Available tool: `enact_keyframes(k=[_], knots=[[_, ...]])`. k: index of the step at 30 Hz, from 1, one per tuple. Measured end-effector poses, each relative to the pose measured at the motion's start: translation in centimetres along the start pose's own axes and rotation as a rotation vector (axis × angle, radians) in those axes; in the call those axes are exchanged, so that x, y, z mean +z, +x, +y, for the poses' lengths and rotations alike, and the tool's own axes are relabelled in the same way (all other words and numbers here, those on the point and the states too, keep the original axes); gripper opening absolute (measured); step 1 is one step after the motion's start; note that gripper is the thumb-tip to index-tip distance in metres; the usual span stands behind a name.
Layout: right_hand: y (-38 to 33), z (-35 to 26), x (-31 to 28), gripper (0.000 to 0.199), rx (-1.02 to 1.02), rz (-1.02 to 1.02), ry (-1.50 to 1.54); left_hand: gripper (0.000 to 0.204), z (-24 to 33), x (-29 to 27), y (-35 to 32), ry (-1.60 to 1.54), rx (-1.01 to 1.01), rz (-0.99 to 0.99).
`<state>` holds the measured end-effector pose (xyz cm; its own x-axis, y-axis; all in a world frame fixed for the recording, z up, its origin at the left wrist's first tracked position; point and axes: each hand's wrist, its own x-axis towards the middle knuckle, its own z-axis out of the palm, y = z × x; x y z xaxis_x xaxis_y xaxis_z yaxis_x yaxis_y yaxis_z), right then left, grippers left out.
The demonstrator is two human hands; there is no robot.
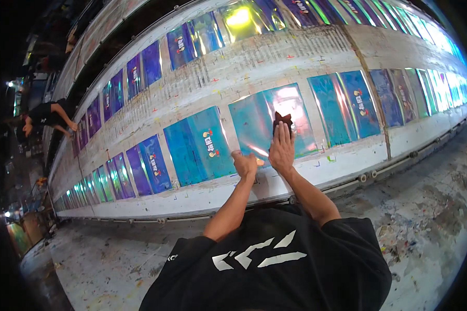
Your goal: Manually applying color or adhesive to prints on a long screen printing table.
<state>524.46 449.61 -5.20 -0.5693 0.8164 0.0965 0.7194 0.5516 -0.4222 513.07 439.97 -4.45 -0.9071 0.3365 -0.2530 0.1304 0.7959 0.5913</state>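
Under the straight fingers of my right hand [282,147] is a bunched dark reddish-brown cloth [282,117], pressed on a shiny teal sheet [254,119]. The hand and cloth cover part of the sheet's right half, where a bright glare also lies. By the sheet's lower left edge rests my left hand [245,165], its thumb and fingers apart and nothing plainly in them. An orange patch shows at its fingertips; I cannot make out what it is. Left of it lies another teal sheet [189,147] with a small printed design; a similar printed sheet [345,106] lies to the right.
Two long rows of glossy purple, blue and green sheets run along the pale, stained table [275,65]. A rail with rollers [363,178] follows its near edge. At the far left a person in black [52,114] reaches over the table. The floor [415,217] is paint-spotted.
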Motion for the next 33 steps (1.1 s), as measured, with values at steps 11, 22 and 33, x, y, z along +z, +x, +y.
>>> enact_keyframes(k=[11, 22, 33], knots=[[13.2, -1.5, 3.4, 0.057, -0.394, -0.015, 0.140, 0.014, 0.5, -4.2, -4.6, -0.100, 0.186, -0.238], [0.0, 1.4, 0.1, 0.071, -0.802, -0.359, 0.344, 0.006, -5.3, -5.9, -3.6, -0.571, -0.122, -0.173], [-8.8, 5.1, -7.8, 0.058, -0.103, -0.850, 0.952, 0.009, -3.3, -1.5, -4.0, -0.734, -0.104, -0.228]])
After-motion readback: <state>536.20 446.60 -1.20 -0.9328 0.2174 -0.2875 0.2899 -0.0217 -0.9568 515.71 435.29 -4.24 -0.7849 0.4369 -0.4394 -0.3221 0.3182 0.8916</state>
